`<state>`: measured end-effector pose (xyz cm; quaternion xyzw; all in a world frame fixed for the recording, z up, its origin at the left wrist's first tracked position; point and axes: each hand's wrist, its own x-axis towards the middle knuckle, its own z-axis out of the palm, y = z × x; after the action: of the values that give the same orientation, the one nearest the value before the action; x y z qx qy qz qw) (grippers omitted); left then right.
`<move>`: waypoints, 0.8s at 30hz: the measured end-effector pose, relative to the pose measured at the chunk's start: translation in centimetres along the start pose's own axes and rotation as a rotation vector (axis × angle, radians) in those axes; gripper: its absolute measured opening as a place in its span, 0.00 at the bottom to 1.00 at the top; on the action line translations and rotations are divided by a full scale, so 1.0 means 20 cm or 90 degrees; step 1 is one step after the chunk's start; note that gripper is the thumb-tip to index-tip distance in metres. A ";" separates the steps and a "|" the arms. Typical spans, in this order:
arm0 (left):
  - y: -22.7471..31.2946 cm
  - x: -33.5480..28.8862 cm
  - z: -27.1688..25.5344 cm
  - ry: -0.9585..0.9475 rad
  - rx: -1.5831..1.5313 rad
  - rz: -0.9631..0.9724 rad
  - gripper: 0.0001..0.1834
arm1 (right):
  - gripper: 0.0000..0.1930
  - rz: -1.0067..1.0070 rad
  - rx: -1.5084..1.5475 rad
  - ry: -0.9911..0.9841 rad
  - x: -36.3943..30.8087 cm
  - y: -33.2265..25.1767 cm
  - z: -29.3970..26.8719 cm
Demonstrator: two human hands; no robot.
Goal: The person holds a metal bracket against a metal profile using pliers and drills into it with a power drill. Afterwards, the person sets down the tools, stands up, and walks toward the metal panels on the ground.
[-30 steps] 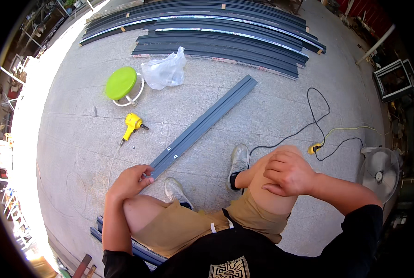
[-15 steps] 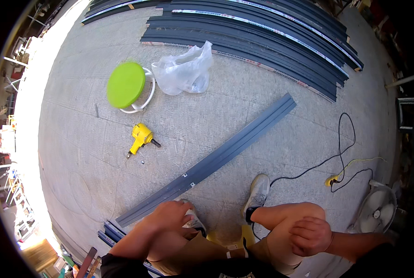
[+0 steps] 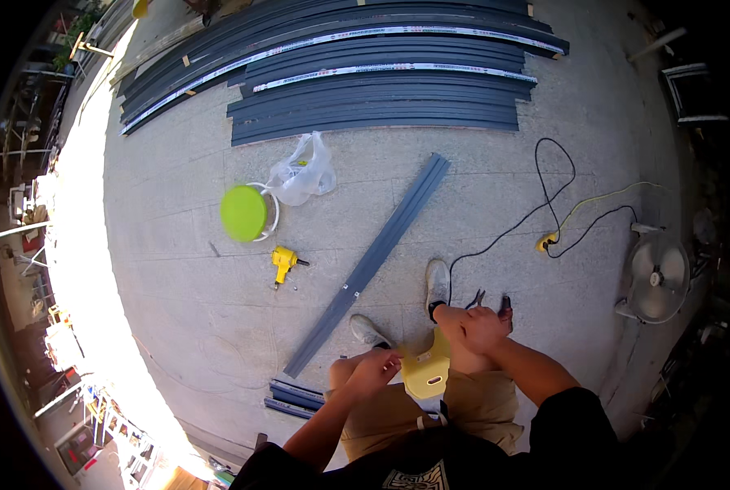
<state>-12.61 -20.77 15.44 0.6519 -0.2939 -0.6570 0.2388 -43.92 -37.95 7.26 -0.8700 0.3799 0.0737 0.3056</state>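
Note:
My left hand [image 3: 376,369] hangs at my left knee, fingers loosely bent and a little apart, with nothing in them. Over my right knee lies my right hand [image 3: 486,328], its fingers spread on the leg. Just beyond that hand are pliers [image 3: 476,299] and a tool with a dark red handle [image 3: 506,314], both on the floor and partly hidden. A yellow plastic stool [image 3: 425,377] with a slot shows between my legs. In front of my left foot a long grey metal profile [image 3: 373,258] lies diagonally, two small white pieces on it.
Several grey profiles [image 3: 373,114] are stacked at the far side. Left of centre are a yellow power tool [image 3: 283,260], a green round stool [image 3: 244,214] and a white plastic bag [image 3: 304,175]. Rightward lie a black cable [image 3: 504,231], a yellow socket [image 3: 546,242] and a fan [image 3: 657,278].
My view has swung right and shows the floor things smaller. Both hands stay by my knees, with the left fingers farther inward. The tools beside my right knee have come into sight.

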 end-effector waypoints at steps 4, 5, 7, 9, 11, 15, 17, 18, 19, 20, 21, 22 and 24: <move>0.54 -0.45 -0.08 -0.103 0.289 0.190 0.16 | 0.18 0.077 -0.053 -0.097 -0.22 -0.28 -0.02; 0.74 -0.58 -0.09 -0.112 0.309 0.140 0.15 | 0.18 0.099 -0.048 -0.084 -0.25 -0.34 -0.10; 1.05 -0.83 -0.14 -0.149 0.334 0.051 0.14 | 0.19 0.088 0.174 -0.283 -0.27 -0.39 -0.26; 1.21 -1.02 -0.19 -0.201 0.334 -0.002 0.13 | 0.19 0.112 0.259 -0.169 -0.33 -0.37 -0.54; 1.44 -1.16 -0.20 -0.259 0.327 -0.072 0.17 | 0.18 0.200 0.383 -0.020 -0.39 -0.28 -0.83; 1.68 -1.20 -0.25 -0.292 0.131 -0.191 0.29 | 0.19 0.510 0.451 0.227 -0.62 0.15 -1.02; 1.77 -1.20 -0.23 -0.289 0.117 -0.190 0.30 | 0.19 0.666 0.408 0.224 -0.71 0.28 -1.04; 1.80 -1.20 -0.22 -0.288 0.092 -0.189 0.31 | 0.19 0.738 0.391 0.151 -0.74 0.28 -1.14; 1.87 -1.12 -0.24 -0.324 0.098 -0.180 0.31 | 0.19 0.642 0.177 0.058 -1.00 0.52 -0.84; 1.94 -1.03 -0.24 -0.358 0.154 -0.157 0.29 | 0.19 0.550 -0.047 -0.004 -1.28 0.70 -0.60; 1.95 -0.97 -0.24 -0.348 0.195 -0.143 0.28 | 0.17 0.567 0.023 -0.015 -1.38 0.72 -0.44; 1.98 -0.94 -0.24 -0.338 0.180 -0.141 0.28 | 0.15 0.577 0.082 -0.030 -1.46 0.72 -0.39; 2.05 -0.83 -0.23 -0.330 0.332 -0.061 0.25 | 0.14 0.925 0.631 -0.014 -1.58 0.67 -0.31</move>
<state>-10.25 -38.81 55.95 0.5159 -0.4717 -0.7135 -0.0488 -76.22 -29.18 17.15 -0.1793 0.8249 0.0849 0.5293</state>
